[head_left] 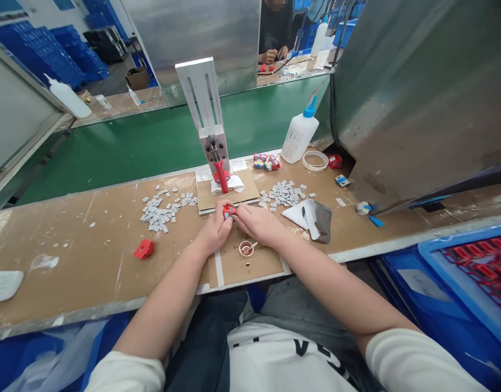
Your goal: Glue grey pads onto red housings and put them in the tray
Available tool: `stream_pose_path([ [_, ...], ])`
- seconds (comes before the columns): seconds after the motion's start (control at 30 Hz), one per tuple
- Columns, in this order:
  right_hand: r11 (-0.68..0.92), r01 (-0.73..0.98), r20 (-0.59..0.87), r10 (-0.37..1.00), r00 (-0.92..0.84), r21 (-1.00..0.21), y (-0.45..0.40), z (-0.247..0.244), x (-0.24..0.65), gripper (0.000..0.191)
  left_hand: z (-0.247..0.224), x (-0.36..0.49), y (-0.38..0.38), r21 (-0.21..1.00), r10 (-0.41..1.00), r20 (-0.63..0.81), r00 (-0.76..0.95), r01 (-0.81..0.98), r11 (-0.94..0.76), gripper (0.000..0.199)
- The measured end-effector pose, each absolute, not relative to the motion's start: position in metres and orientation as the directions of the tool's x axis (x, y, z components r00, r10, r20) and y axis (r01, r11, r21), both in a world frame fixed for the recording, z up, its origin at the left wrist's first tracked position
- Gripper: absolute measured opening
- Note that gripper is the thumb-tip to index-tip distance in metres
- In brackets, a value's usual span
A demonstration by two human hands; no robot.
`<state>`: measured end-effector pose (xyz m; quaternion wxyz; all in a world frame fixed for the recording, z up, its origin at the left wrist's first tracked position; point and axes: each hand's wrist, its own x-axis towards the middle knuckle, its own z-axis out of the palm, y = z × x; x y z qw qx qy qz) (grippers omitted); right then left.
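Observation:
Between my hands is a small red toy car (228, 211) with some blue on it. My left hand (216, 228) is closed around its left side. The fingers of my right hand (256, 222) are pinched together at the car's right side; whether they hold anything small is hidden. Just below sits a small round cup (246, 249) with reddish content and a thin stick in it. Beyond my hands stands a metal clamp press (213, 141) with a red handle (221, 177) over another red piece. Grey tiles lie in piles on the left (157, 211) and right (286, 193).
A white bottle with blue cap (300, 133), a tape roll (314, 160) and several toy cars (266, 161) stand at the back right. A red part (144, 249) lies left, a cloth (315, 218) right. A blue crate (433, 272) of red parts is at far right. Another person's hands (274, 54) show beyond the green belt (254, 117).

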<state>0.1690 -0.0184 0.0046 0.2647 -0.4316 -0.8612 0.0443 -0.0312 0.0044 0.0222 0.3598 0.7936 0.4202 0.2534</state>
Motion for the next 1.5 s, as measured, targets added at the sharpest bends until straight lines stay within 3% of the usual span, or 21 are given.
stream_pose_path([
  [0.17,0.635,0.704,0.403,0.762,-0.506,-0.317,-0.017,0.000,0.168,0.025,0.026,-0.032,0.004,0.748,0.836,0.067,0.545,0.527,-0.403,0.035],
  [0.43,0.596,0.588,0.358,0.801,-0.479,-0.547,-0.019,-0.002,0.171,0.018,0.019,-0.031,0.004,0.629,0.847,0.075,0.526,0.634,-0.449,0.037],
  [0.63,0.550,0.530,0.343,0.829,-0.443,-0.646,-0.019,-0.001,0.169,0.022,0.021,-0.030,0.003,0.570,0.864,0.115,0.490,0.680,-0.462,0.039],
  [0.8,0.590,0.455,0.373,0.793,-0.482,-0.667,-0.019,0.007,0.171,0.024,0.029,-0.032,-0.001,0.608,0.864,0.133,0.485,0.648,-0.458,0.036],
  [1.03,0.673,0.518,0.405,0.736,-0.543,-0.528,-0.019,0.007,0.175,0.024,0.027,-0.033,-0.001,0.674,0.837,0.120,0.534,0.575,-0.463,0.036],
  [1.33,0.535,0.413,0.355,0.826,-0.438,-0.737,-0.021,0.007,0.165,0.022,0.024,-0.030,0.003,0.722,0.859,0.127,0.497,0.548,-0.423,0.035],
  [1.5,0.536,0.417,0.329,0.818,-0.472,-0.734,-0.016,0.011,0.170,0.018,0.031,-0.031,0.004,0.809,0.831,0.014,0.557,0.483,-0.337,0.032],
])
